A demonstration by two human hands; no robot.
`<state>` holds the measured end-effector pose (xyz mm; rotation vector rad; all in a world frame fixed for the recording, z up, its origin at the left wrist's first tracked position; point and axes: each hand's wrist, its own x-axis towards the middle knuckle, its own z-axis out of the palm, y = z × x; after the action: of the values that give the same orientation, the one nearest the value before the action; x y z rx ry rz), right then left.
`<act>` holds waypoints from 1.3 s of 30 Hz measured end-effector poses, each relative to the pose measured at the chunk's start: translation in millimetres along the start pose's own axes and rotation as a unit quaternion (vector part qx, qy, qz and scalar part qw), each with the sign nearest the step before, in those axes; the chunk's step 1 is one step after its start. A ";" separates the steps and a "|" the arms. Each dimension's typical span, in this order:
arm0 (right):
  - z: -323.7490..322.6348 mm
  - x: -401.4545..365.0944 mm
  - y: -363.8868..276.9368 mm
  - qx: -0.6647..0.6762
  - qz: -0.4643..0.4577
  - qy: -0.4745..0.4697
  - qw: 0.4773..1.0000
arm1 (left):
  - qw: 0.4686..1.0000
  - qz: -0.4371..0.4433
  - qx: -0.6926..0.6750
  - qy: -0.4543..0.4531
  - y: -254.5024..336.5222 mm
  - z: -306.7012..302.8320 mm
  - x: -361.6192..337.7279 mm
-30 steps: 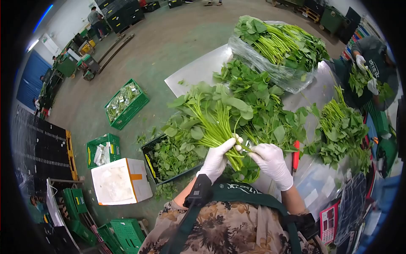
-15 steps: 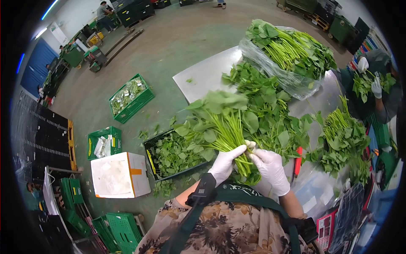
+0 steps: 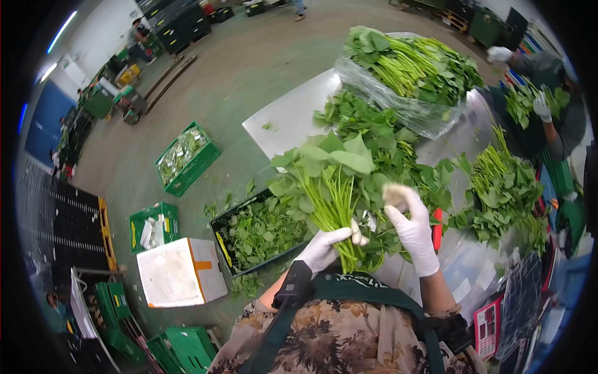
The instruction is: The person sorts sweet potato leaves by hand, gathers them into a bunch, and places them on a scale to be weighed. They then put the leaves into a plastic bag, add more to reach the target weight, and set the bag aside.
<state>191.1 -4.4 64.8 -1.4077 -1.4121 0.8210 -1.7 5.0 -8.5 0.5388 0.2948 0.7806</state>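
Observation:
White gloves cover both my hands. My left hand (image 3: pixel 327 247) is wrapped round the stems of a bunch of leafy greens (image 3: pixel 330 196), whose leaves point away from me. To the right of the bunch, apart from it, my right hand (image 3: pixel 411 230) is raised with thumb and fingers spread; its fingertips are blurred and nothing shows between them. Loose greens (image 3: pixel 398 156) lie on the metal table (image 3: pixel 286 118) beyond my hands. A red-handled tool (image 3: pixel 438 229) lies just right of my right hand, partly hidden by it.
A dark crate of leaves (image 3: pixel 261 227) stands left of my hands, near a white foam box (image 3: pixel 171 274) and green crates (image 3: pixel 187 159). Plastic-wrapped greens (image 3: pixel 414 65) lie at the table's far end, another pile (image 3: pixel 504 187) at right. A co-worker (image 3: pixel 545 112) holds greens at far right.
My right hand has left the stems, moved right and opened. The bunch stays in my left hand. The co-worker's one hand has moved up and away from the greens. The view has shifted slightly.

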 end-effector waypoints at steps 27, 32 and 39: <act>-47.7 63.7 -12.1 -0.123 -0.162 -0.056 0.977 | 0.991 -0.119 -0.025 -0.055 -8.6 7.5 -0.1; -40.7 69.0 -4.3 -0.084 -0.147 -0.010 0.986 | 0.991 -0.119 -0.029 -0.051 -9.3 4.8 -2.4; -42.4 66.4 42.5 -0.024 -0.027 0.044 0.998 | 0.984 0.073 -0.163 0.001 8.2 -25.5 -3.1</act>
<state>252.6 58.8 49.7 -1.4178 -1.4047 0.6861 -19.8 16.4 -24.8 0.2525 0.1264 0.9497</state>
